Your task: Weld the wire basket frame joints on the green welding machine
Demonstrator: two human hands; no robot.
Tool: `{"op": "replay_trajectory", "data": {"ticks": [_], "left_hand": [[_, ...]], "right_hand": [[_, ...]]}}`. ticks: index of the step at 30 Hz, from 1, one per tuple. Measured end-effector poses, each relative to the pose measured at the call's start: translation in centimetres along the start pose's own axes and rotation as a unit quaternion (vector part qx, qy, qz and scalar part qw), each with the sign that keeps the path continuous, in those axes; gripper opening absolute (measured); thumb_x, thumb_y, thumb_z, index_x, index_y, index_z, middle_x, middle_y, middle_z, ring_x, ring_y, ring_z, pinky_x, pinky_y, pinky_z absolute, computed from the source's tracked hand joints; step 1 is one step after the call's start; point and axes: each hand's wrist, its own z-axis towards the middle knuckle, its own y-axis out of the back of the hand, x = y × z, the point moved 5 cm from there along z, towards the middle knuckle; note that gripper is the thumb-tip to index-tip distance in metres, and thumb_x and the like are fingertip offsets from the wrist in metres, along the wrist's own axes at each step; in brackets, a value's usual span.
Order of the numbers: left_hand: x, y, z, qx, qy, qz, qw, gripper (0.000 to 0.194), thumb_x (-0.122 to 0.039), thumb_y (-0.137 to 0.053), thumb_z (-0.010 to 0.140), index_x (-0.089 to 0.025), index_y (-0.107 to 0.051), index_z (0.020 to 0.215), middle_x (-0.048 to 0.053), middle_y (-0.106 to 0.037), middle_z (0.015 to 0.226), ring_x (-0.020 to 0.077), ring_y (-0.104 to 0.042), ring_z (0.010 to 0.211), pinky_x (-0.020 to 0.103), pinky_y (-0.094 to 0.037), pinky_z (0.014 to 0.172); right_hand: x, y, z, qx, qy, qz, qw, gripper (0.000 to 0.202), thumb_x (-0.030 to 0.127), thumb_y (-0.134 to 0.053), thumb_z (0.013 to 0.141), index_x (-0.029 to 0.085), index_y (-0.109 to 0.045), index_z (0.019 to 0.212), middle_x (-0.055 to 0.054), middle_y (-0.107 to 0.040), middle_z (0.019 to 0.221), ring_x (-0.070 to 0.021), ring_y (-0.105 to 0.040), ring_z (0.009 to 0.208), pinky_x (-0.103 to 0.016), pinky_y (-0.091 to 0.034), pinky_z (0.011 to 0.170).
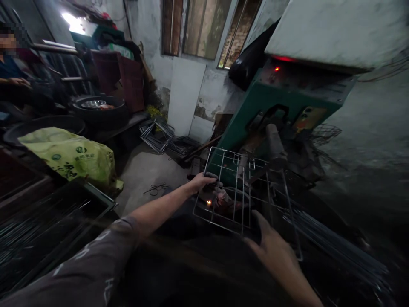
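Your L hand (203,181), fingers clamped on silver rectangular wire rack (243,200), ctr frame, your R hand (271,241), thumb/fingers apart, nr rack's lower edge, green metal machine (244,113), upper R.

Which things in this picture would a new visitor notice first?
Probably the small orange glow, seen through the silver wire grid that the left hand grips. Then the green metal machine behind it, with its red light, and the yellow-green printed sack at left.

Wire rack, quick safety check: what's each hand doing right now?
Left hand: closed on the wire rack's edge.
Right hand: open at the rack; contact can't be told.
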Motion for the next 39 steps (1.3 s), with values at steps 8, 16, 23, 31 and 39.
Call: {"op": "replay_trajectory", "data": {"ticks": [8, 16, 23, 31, 39], "left_hand": [[-1.1, 0.4, 4.1, 0.0, -0.019, -0.03, 0.999, 0.033, -0.015, -0.072, 0.071, -0.013, -0.048, 0.093, 0.014, -0.069, 0.083, 0.0246, -0.069, 0.065, 0.034, -0.053, 0.057], [-3.0, 0.4, 7.9, -0.02, -0.036, -0.048, 0.998, 0.023, -0.01, -0.066, 0.074, -0.013, -0.048, 0.088, 0.016, -0.068, 0.09, 0.0206, -0.066, 0.065, 0.032, -0.05, 0.058], [-4.7, 1.0, 10.3, -0.045, -0.04, -0.023, 0.998, 0.02, -0.007, -0.06, 0.078, -0.012, -0.047, 0.092, 0.017, -0.068, 0.093, 0.0221, -0.068, 0.065, 0.037, -0.052, 0.066], [-4.6, 1.7, 10.5, -0.022, -0.038, -0.025, 0.999, 0.016, -0.007, -0.058, 0.079, -0.01, -0.048, 0.091, 0.016, -0.067, 0.081, 0.0234, -0.068, 0.066, 0.034, -0.052, 0.062], [-5.6, 1.8, 11.4, -0.07, -0.044, -0.021, 0.996, 0.02, -0.005, -0.052, 0.082, -0.012, -0.045, 0.099, 0.013, -0.068, 0.083, 0.0213, -0.069, 0.065, 0.034, -0.054, 0.061]], "right_hand": [[-2.2, 3.7, 4.9, 0.081, -0.022, 0.004, 0.996, 0.048, 0.051, -0.056, 0.077, 0.021, -0.063, 0.113, -0.009, -0.068, 0.105, -0.0278, -0.063, 0.095, -0.039, -0.048, 0.08], [-3.8, 4.9, 9.9, 0.055, -0.005, 0.043, 0.998, 0.04, 0.049, -0.058, 0.077, 0.022, -0.067, 0.104, -0.006, -0.068, 0.105, -0.0258, -0.062, 0.097, -0.034, -0.046, 0.081], [-4.7, 5.1, 13.3, 0.039, 0.01, 0.108, 0.993, 0.04, 0.045, -0.064, 0.073, 0.019, -0.067, 0.103, -0.006, -0.069, 0.101, -0.0258, -0.062, 0.097, -0.033, -0.047, 0.082], [-4.4, 5.3, 13.2, 0.026, 0.009, 0.073, 0.997, 0.042, 0.05, -0.061, 0.073, 0.022, -0.068, 0.104, -0.006, -0.068, 0.108, -0.0289, -0.061, 0.104, -0.039, -0.047, 0.087], [-3.8, 5.9, 14.8, 0.044, 0.02, 0.236, 0.97, 0.037, 0.047, -0.066, 0.068, 0.023, -0.07, 0.095, -0.004, -0.071, 0.096, -0.0255, -0.065, 0.092, -0.033, -0.05, 0.081]]}}
